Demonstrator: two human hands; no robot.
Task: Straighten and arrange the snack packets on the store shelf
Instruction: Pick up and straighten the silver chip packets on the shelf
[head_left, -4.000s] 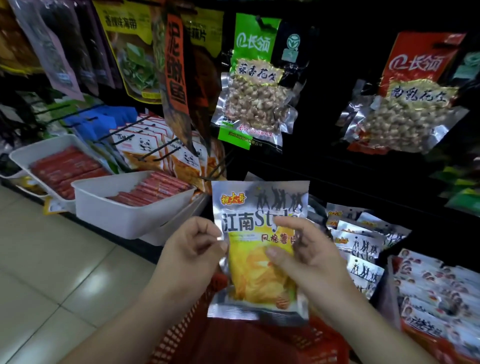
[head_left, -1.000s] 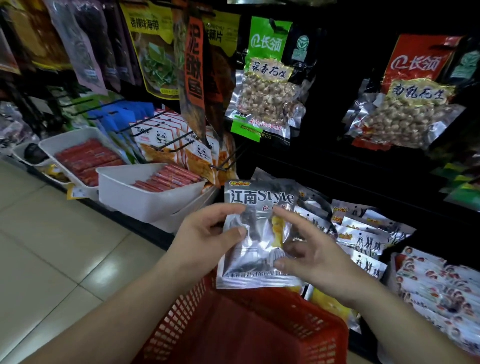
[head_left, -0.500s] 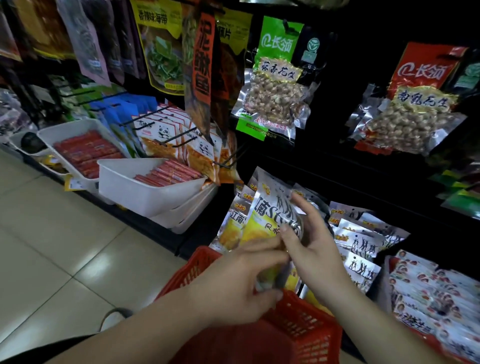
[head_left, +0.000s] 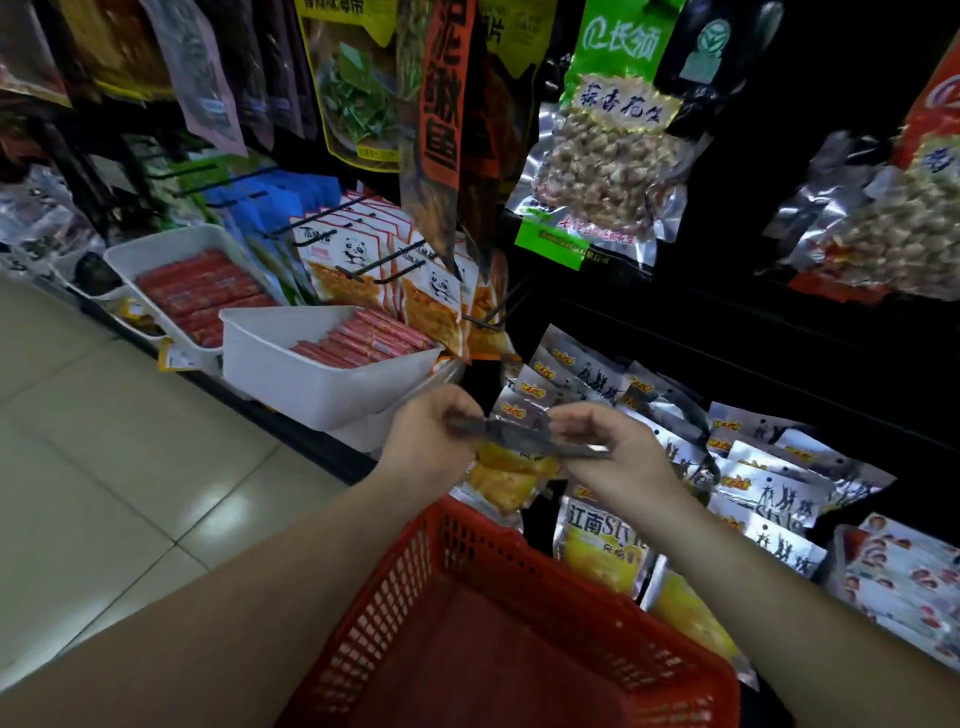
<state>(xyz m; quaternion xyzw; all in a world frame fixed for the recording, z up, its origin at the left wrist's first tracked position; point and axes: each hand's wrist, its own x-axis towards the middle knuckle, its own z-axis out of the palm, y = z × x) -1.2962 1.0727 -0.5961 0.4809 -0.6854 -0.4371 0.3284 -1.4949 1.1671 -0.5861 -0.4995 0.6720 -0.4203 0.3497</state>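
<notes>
Person's got a silver chip packet (head_left: 514, 434) pinched at both ends, left hand (head_left: 431, 441) on one side and right hand (head_left: 613, 457) on the other, each grip clamped on the foil. The packet is turned flat, edge-on to the camera. It hangs just above the matching packets (head_left: 769, 488) lined up on the shelf (head_left: 753, 364), past the red basket (head_left: 519, 551).
</notes>
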